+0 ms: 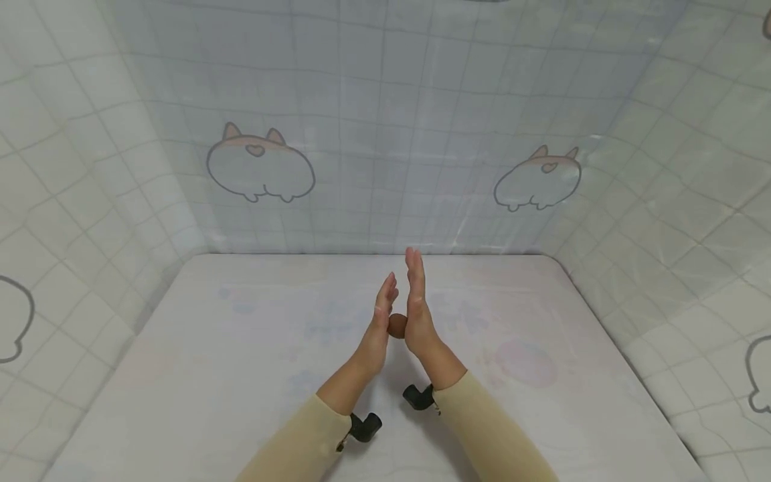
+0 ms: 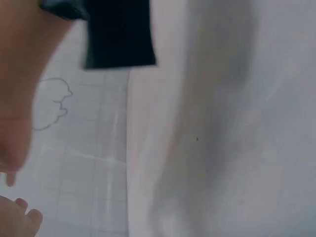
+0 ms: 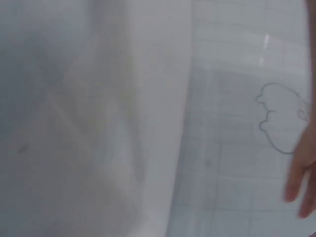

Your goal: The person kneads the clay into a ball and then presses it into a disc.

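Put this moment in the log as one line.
ball: between both palms | left grip: extended, palm against ball | right grip: extended, palm against ball | table: underneath | wrist views: ball not visible

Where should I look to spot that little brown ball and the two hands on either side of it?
Brown ball [image 1: 397, 326]: head view, middle of its visible surface.
Left hand [image 1: 378, 330]: head view, middle of the hand.
Right hand [image 1: 418, 313]: head view, middle of the hand.

Ball: smooth, matt surface, sleeves: matt, soft cloth, wrist fittings: dark, plastic-looking, bench: smooth covering, low sheen, wall sheeting: thin, plastic-looking, creased, glossy highlights
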Motion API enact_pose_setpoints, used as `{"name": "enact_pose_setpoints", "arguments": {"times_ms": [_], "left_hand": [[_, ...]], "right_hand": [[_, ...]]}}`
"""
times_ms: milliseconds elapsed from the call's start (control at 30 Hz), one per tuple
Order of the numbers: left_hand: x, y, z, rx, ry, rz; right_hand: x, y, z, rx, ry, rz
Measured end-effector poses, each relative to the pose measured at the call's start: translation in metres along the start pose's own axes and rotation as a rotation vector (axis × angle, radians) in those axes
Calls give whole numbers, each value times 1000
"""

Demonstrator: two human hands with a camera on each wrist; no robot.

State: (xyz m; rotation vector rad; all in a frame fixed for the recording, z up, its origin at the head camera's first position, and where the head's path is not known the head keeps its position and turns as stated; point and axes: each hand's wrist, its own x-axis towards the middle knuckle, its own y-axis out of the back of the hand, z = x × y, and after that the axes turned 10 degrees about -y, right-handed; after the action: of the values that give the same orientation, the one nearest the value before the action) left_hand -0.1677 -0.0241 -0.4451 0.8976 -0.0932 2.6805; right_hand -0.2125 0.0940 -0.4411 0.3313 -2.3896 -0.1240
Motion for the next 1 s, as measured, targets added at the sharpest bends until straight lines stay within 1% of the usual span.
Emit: {"name": "enact_pose_setpoints", "arguments": {"times_ms": [167, 233, 300, 433, 533, 633, 733, 833, 933, 1000], "left_hand": [[1, 0, 12, -10, -88, 5], [3, 2, 17, -12, -111, 15], [6, 4, 20, 1, -123, 27], [11, 8, 22, 56, -93, 60], [16, 11, 20, 96, -40, 90], [17, 14, 15, 110, 16, 101], [14, 16, 5, 133, 69, 75], [8, 14, -3, 156, 94, 25], [4, 10, -6, 167, 75, -16], [4, 9, -5, 134, 57, -38]], "right_hand": [[-5, -2, 9, -22, -58, -41], [-8, -5, 12, -19, -72, -67], [-11, -8, 13, -25, -65, -81], [-15, -16, 7, 5, -26, -91], [-16, -20, -1, 70, 3, -101], [-15, -22, -11, 144, 2, -108], [-12, -19, -17, 170, -9, -85], [-5, -13, -17, 151, -9, -49], [2, -7, -15, 117, -10, -26], [5, -4, -10, 103, -27, -18]]}}
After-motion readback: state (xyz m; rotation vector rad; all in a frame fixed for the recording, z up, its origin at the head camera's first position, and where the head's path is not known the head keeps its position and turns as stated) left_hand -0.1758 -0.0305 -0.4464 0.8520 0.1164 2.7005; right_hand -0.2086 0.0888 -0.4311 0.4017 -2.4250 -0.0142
